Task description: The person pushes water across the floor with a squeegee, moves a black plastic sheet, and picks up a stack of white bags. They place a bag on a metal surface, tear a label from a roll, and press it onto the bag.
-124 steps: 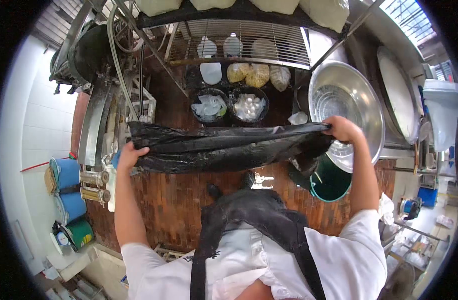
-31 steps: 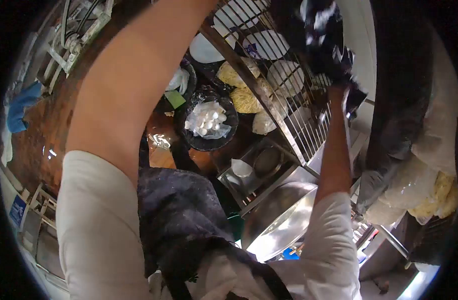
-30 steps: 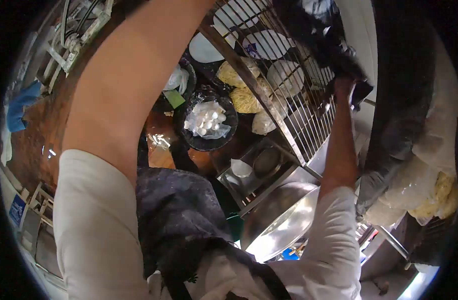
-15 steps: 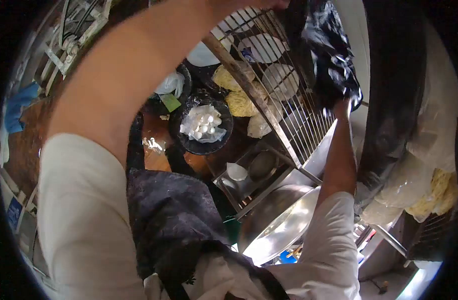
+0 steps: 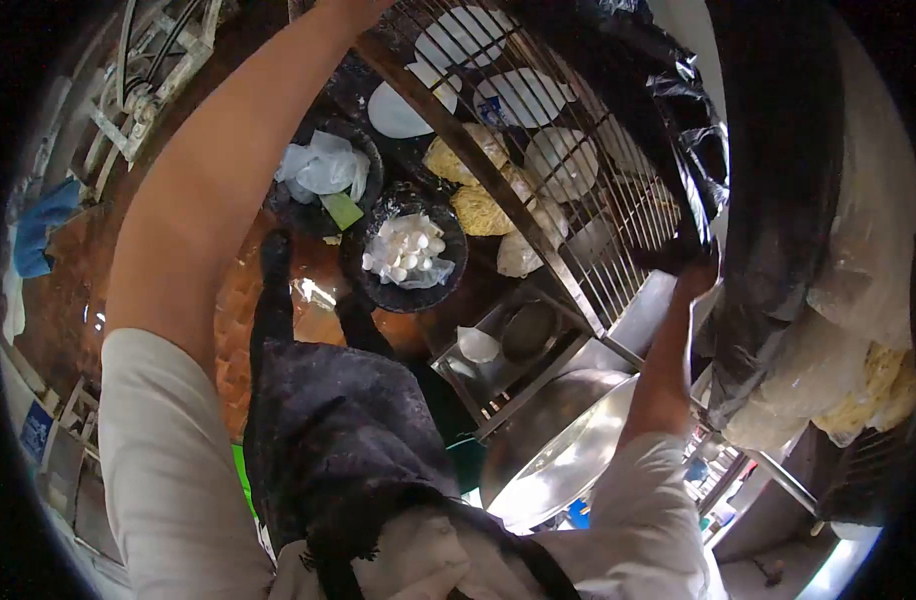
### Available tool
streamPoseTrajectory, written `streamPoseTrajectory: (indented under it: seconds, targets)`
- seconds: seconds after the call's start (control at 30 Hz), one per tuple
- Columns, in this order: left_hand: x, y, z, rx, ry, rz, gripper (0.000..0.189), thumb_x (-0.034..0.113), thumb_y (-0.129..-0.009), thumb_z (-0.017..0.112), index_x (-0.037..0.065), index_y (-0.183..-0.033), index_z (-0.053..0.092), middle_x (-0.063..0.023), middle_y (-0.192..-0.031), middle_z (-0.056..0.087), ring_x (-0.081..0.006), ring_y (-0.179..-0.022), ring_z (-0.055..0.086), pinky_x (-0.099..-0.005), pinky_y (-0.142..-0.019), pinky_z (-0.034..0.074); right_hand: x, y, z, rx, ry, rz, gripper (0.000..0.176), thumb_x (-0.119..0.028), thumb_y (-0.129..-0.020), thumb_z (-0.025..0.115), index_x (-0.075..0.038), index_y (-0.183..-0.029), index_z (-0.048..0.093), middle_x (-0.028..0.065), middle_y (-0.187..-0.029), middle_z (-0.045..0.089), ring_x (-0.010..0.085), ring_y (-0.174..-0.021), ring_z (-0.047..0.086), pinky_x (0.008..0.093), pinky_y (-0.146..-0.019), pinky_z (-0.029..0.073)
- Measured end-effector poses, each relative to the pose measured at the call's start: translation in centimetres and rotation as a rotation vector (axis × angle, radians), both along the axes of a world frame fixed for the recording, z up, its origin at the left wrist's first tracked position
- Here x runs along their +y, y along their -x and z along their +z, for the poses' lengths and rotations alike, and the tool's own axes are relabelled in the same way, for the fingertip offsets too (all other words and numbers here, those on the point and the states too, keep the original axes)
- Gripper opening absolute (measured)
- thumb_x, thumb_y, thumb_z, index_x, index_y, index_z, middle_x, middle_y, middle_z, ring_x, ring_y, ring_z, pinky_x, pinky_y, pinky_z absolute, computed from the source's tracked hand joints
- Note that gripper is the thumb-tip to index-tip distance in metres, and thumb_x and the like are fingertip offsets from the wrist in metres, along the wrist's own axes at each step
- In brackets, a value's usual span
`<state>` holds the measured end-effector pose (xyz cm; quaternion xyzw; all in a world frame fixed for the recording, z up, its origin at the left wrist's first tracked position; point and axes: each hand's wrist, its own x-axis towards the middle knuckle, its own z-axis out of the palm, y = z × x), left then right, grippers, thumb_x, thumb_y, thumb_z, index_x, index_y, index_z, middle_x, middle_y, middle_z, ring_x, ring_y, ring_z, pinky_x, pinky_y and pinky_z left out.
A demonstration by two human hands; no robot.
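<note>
A black plastic bag [image 5: 668, 110] lies spread over the right part of a wire rack shelf [image 5: 538, 150]. My right hand [image 5: 696, 272] is raised to the rack's near edge and shut on the bag's lower end. My left arm reaches up along the rack's left side. Its hand passes out of the picture at the top, so what it holds is hidden. Under the rack, white plates or lids and bags of yellowish noodles [image 5: 478, 205] show through the wires.
On the brick floor stand a black tub of small white pieces [image 5: 406, 250] and another tub with white plastic [image 5: 323, 170]. A large steel basin [image 5: 568, 440] sits below my right arm. Filled pale bags [image 5: 858, 300] are piled at the right. A blue cloth [image 5: 43, 215] is at the far left.
My right hand has dropped lower along the rack edge, drawing the black bag flatter over the wires. My left hand has slid out of the top of the picture.
</note>
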<state>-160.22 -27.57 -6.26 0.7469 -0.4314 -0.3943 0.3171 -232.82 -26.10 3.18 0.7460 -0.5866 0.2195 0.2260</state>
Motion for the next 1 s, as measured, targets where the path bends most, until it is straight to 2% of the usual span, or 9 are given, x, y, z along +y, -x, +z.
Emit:
streamPoseTrajectory:
  seconds: [0.17, 0.27, 0.4, 0.53, 0.7, 0.77, 0.87, 0.93, 1.0]
  targets:
    - [4.6, -1.8, -2.5, 0.441, 0.422, 0.353, 0.038, 0.017, -0.092, 0.067, 0.002, -0.126, 0.06, -0.0186, -0.11, 0.067, -0.0296, -0.098, 0.066, -0.0397, -0.089, 0.056, 12.1, -4.4, 1.3, 0.317, -0.104, -0.104, 0.035, -0.005, -0.096, 0.053, -0.014, -0.127, 0.067, 0.0198, -0.11, 0.065, 0.0384, -0.103, 0.06, 0.052, -0.089, 0.047]
    - [10.8, -1.4, 2.3, -0.259, 0.279, 0.258, 0.037, 0.011, -0.094, 0.058, 0.007, -0.13, 0.06, -0.0191, -0.129, 0.061, -0.0291, -0.118, 0.06, -0.0412, -0.103, 0.049, 16.5, -4.2, -0.2, 0.405, -0.339, 0.08, 0.039, 0.0, -0.09, 0.058, -0.014, -0.124, 0.07, 0.0155, -0.097, 0.066, 0.0337, -0.089, 0.061, 0.0433, -0.081, 0.048]
    - [14.5, -3.4, -2.9, -0.106, 0.21, 0.258, 0.033, 0.014, -0.085, 0.062, 0.012, -0.117, 0.071, -0.0179, -0.12, 0.065, -0.0338, -0.113, 0.063, -0.0414, -0.097, 0.049, 21.3, -4.3, -3.0, 0.117, -0.84, 0.032, 0.042, 0.008, -0.075, 0.061, -0.01, -0.111, 0.075, 0.0126, -0.103, 0.068, 0.0314, -0.098, 0.062, 0.0423, -0.088, 0.049]
    - [17.4, -5.8, -5.7, -0.453, 0.056, 0.001, 0.043, 0.013, -0.084, 0.062, 0.013, -0.127, 0.065, -0.0179, -0.118, 0.065, -0.0375, -0.112, 0.063, -0.04, -0.095, 0.05, 23.7, -3.3, -2.5, 0.06, -1.229, -0.096, 0.068, 0.007, -0.072, 0.057, -0.012, -0.137, 0.058, 0.0161, -0.13, 0.059, 0.0388, -0.122, 0.053, 0.0451, -0.103, 0.045]
    - [12.5, 0.4, 1.9, -0.657, 0.51, -0.12, 0.055, 0.012, -0.083, 0.067, 0.011, -0.136, 0.055, -0.0194, -0.134, 0.057, -0.0389, -0.129, 0.051, -0.0478, -0.107, 0.042, 17.6, -5.5, -1.7, 0.177, -0.792, -0.133, 0.048, 0.005, -0.085, 0.048, -0.005, -0.13, 0.059, 0.0215, -0.107, 0.065, 0.0391, -0.094, 0.064, 0.044, -0.084, 0.051]
    - [8.5, 4.0, 2.3, -0.657, 0.394, -0.308, 0.051, 0.024, -0.095, 0.053, 0.01, -0.144, 0.046, -0.0165, -0.147, 0.041, -0.0363, -0.14, 0.035, -0.0504, -0.116, 0.03, 14.9, -12.5, -0.9, -0.122, -0.523, -0.085, 0.047, 0.0, -0.092, 0.052, -0.004, -0.139, 0.052, 0.023, -0.128, 0.059, 0.0371, -0.117, 0.058, 0.0423, -0.1, 0.046]
    - [6.4, 6.2, 1.7, -0.68, 0.184, -0.519, 0.055, 0.04, -0.107, 0.037, 0.01, -0.153, 0.036, -0.0132, -0.162, 0.024, -0.0345, -0.151, 0.017, -0.0535, -0.124, 0.017, 14.7, -8.2, -6.8, -0.082, -0.655, 0.004, 0.048, -0.01, -0.097, 0.053, 0.0, -0.143, 0.046, 0.0291, -0.144, 0.047, 0.0434, -0.135, 0.044, 0.0433, -0.113, 0.037]
    - [6.6, 5.6, 0.7, -0.739, 0.007, -0.568, 0.062, 0.049, -0.106, 0.033, 0.011, -0.155, 0.033, -0.0123, -0.163, 0.021, -0.0361, -0.151, 0.013, -0.0546, -0.124, 0.015, 20.2, 2.6, -14.6, 0.37, -0.585, -0.072, 0.047, -0.017, -0.099, 0.052, 0.002, -0.142, 0.046, 0.0321, -0.142, 0.046, 0.0464, -0.133, 0.044, 0.0463, -0.109, 0.04]
    - [7.2, 4.9, 0.2, -0.718, 0.065, -0.559, 0.064, 0.051, -0.106, 0.033, 0.011, -0.155, 0.031, -0.012, -0.164, 0.017, -0.0359, -0.152, 0.011, -0.0542, -0.124, 0.014, 23.0, -0.8, -11.1, 0.573, -0.907, -0.263, 0.04, -0.024, -0.101, 0.052, 0.002, -0.13, 0.057, 0.0323, -0.123, 0.06, 0.0442, -0.117, 0.057, 0.0494, -0.099, 0.048]
